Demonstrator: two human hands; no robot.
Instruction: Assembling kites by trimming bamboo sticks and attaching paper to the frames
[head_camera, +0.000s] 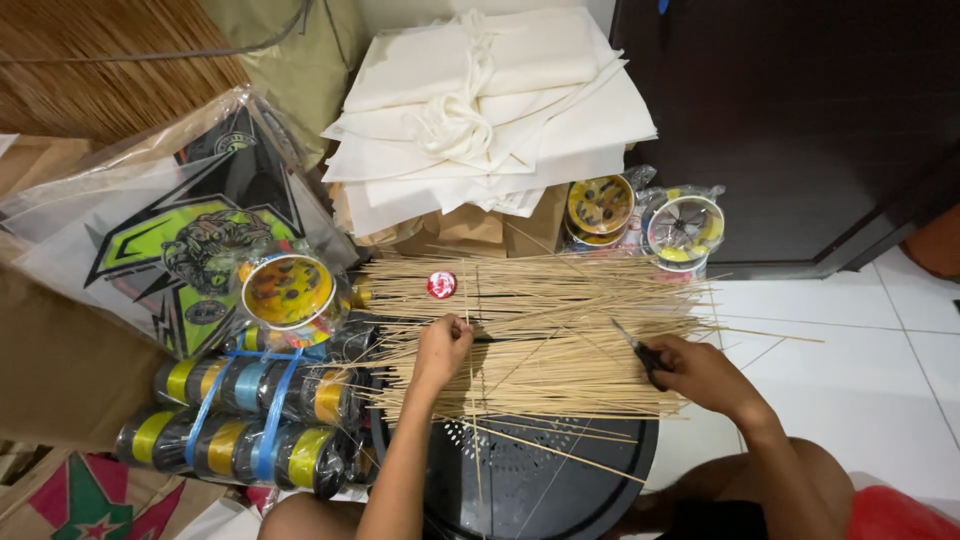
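Sticks (540, 335): a wide heap of thin bamboo sticks lies crosswise in front of you, resting on a round black stool (540, 480); many ends overhang it on both sides.
Left hand (440, 350): your fingers are curled and pinched on a few sticks near the heap's left part.
Right hand (700, 375): closed around a dark-handled tool (640, 350) whose tip points up-left over the sticks; what kind of tool it is cannot be told.
Left edge: bundled spools (250, 420) of yellow and blue thread, tied with blue tape, lie just beside the stick ends.
Far edge: a small red disc (441, 285) lies on the sticks; beyond are two reels (640, 220) and stacked white sheets (490, 100).
Open room: white floor tiles (860, 340) to your right.
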